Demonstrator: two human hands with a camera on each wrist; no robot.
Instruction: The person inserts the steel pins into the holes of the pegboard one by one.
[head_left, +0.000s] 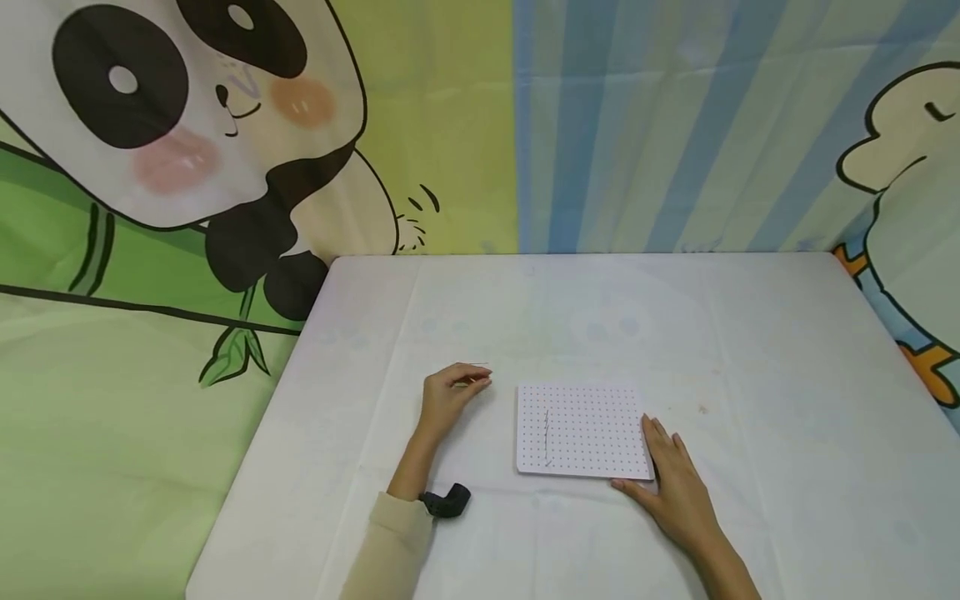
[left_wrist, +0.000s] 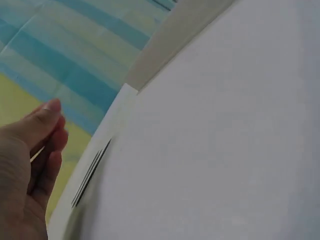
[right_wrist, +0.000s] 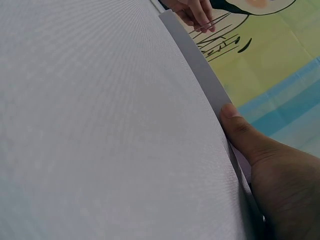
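A white board with rows of small holes [head_left: 588, 429] lies on the white table. Several thin metal pins [left_wrist: 90, 175] stand in a row toward the left side of the board. My left hand [head_left: 448, 400] is raised to the left of the board, with thumb and fingertips pinched together on a thin, needle-like pin [head_left: 478, 363]. My right hand [head_left: 678, 492] rests at the board's near right corner. Its thumb [right_wrist: 237, 125] lies along the front edge, and its straight fingers lie along the right edge.
The white-covered table [head_left: 600, 308] extends around the board on all sides. A black wrist device [head_left: 447, 502] sits on the left wrist. Behind the table hangs a printed cloth [head_left: 442, 125] with a panda and stripes.
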